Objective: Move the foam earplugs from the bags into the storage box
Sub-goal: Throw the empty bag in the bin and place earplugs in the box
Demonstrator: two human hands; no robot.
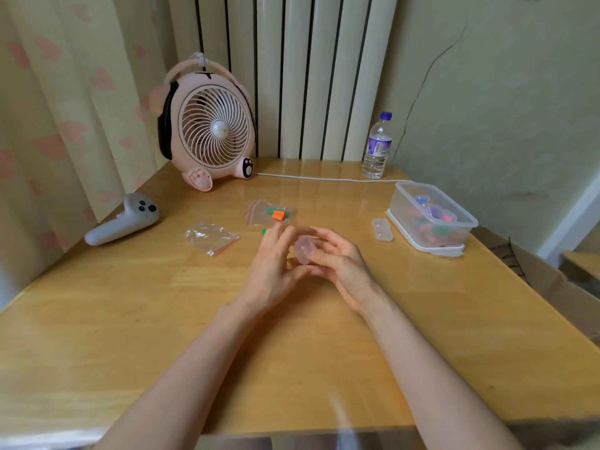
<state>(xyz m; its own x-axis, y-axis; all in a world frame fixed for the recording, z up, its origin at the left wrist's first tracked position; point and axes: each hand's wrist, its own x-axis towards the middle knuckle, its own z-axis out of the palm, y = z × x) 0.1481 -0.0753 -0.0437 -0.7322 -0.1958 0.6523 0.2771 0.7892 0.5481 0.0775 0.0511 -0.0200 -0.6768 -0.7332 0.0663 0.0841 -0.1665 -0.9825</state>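
Seen from the head camera, both hands meet above the middle of the wooden worktop (130, 319). The right hand (337, 261) curls its fingers round a small clear case (303, 251), its grip pinching the case from the right side. The left hand (276, 264) has a loose grip: its fingers are nearly straight and fanned upward, and its thumb touches the case's lower end.

Just beyond the left fingertips lies a zip bag (269, 212) with a red seal strip, holding orange and green foam earplugs (276, 215). One loose green earplug (264, 231) sits on the worktop beside those fingertips, partly hidden by them. Left of it lies an empty bag (211, 237), crumpled, also with a red strip.

At the right edge stands the storage box (467, 222), clear plastic and open, resting on its lid (431, 250). Small coloured cases lie inside it; whether they hold earplugs cannot be told. A spare clear case (382, 229) lies just beside the box.

At the back stand a pink fan (211, 125) with paw-shaped feet and a water bottle (378, 144); the bottle's purple label carries writing too small to read. A white controller (123, 219) lies at the left.
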